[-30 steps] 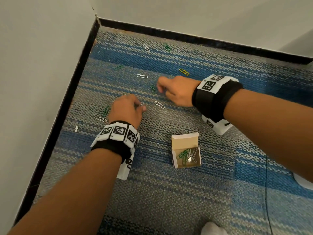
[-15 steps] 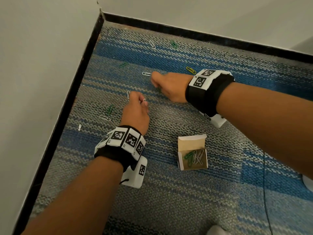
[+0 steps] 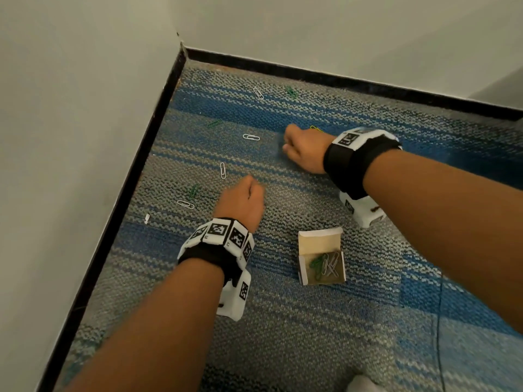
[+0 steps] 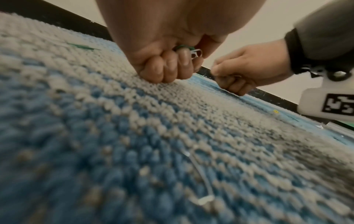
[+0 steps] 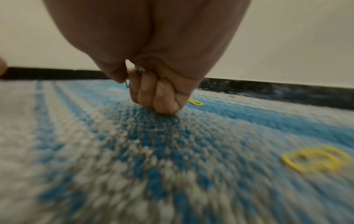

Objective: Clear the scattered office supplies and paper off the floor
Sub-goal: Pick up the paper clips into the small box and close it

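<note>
While the clips [image 4: 188, 50] sit tight in the left hand [image 3: 240, 203], that hand is a closed fist, curled round green and white ones. Half a second ago it reached toward a white clip; now it has pulled back toward the person, and that white clip [image 3: 223, 170] lies just past its knuckles. The right hand [image 3: 304, 149] has slid right, away from another white clip [image 3: 251, 137] it was almost touching. It is curled too, with its knuckles on the carpet [image 3: 283, 335].

Only the left wrist view shows the clips poking out of the left fist. Only the right wrist view shows a thin blue bit [image 5: 127, 84] pinched between the right thumb and fingers; I cannot tell for sure that it is a clip. That view also shows yellow clips [image 5: 314, 157] to the right of the right hand. The head view shows the box [image 3: 321, 260] with clips inside, lying open between the two wrists, nearer the person. More clips lie left of the left hand.
</note>
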`<state>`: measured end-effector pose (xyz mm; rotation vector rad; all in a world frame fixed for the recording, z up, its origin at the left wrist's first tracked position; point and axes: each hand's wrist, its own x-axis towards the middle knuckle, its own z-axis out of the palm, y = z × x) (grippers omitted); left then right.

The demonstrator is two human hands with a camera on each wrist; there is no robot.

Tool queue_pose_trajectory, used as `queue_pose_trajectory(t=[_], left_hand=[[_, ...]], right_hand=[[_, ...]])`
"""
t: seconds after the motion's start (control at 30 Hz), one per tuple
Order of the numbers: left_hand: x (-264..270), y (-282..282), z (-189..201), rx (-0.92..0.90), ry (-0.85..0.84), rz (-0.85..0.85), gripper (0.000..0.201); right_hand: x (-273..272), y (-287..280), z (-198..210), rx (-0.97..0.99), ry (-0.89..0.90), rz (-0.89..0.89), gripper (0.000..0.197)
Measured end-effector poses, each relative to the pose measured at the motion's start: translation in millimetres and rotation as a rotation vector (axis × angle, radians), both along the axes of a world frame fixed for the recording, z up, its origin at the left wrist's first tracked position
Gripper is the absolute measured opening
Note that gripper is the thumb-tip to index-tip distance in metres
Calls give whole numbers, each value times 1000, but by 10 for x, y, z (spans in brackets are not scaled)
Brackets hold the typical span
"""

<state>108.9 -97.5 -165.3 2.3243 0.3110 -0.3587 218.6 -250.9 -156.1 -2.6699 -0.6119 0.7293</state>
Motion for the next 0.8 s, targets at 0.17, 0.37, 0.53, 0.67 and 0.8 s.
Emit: queue_pose_trajectory(t=[0.17,0.37,0.53,0.67,0.8], left_hand=[[-134,53,6,90,-26,-174,25],[-289,13,171,-72,-171,72,43],[-577,-476,476,-517,-317,274,39],[-794,-748,404,-647,-366,180,31],[-912,-835,300,-684,-300,127,22]], right_hand=[[-423,-545,38,326,-13,-302,17],[-1036,-657,111,677,-221,-531,13],[-1534,-236,302,1207,-122,-801,27],[-1760,-107,270,1335,-62,-797,23],[-1894,-163,220,1359,38,-847,24]])
